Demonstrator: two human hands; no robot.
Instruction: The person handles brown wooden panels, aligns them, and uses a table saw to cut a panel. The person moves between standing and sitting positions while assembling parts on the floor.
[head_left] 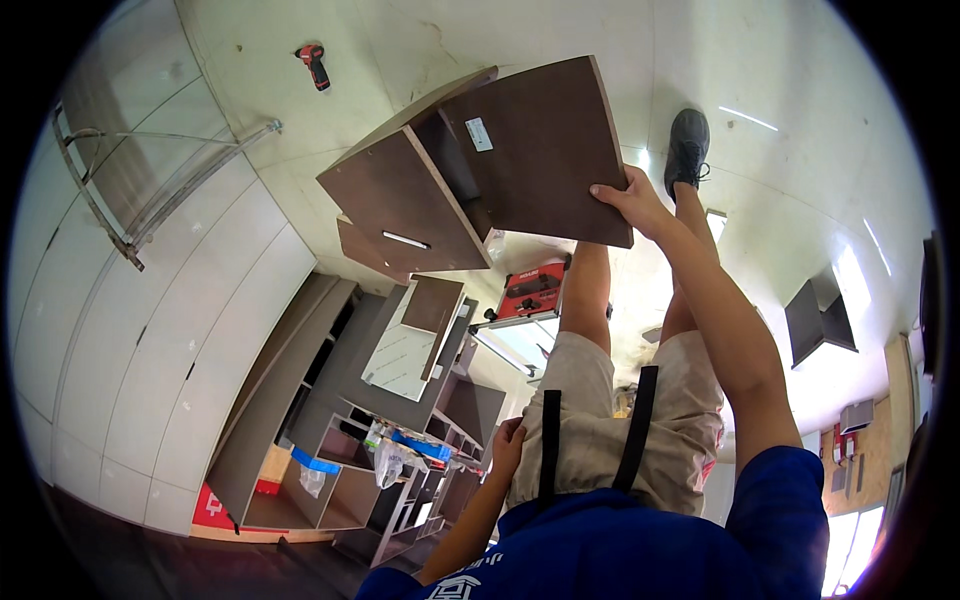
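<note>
A dark brown cabinet box stands on the floor ahead of me, with a pale bar-shaped handle or slot on its side. A brown panel with a small white label stands out from it at an angle, like an open door; whether it is hinged there I cannot tell. My right hand is closed on the panel's near right edge, thumb on the front face and fingers behind. My left hand hangs beside my left thigh, fingers loosely bent and partly hidden, with nothing visible in it.
A red and black cordless drill lies on the far floor. A red case sits past my left leg. Grey shelving units fill the lower left, near white cupboards. A metal frame is at left, a dark angled piece at right.
</note>
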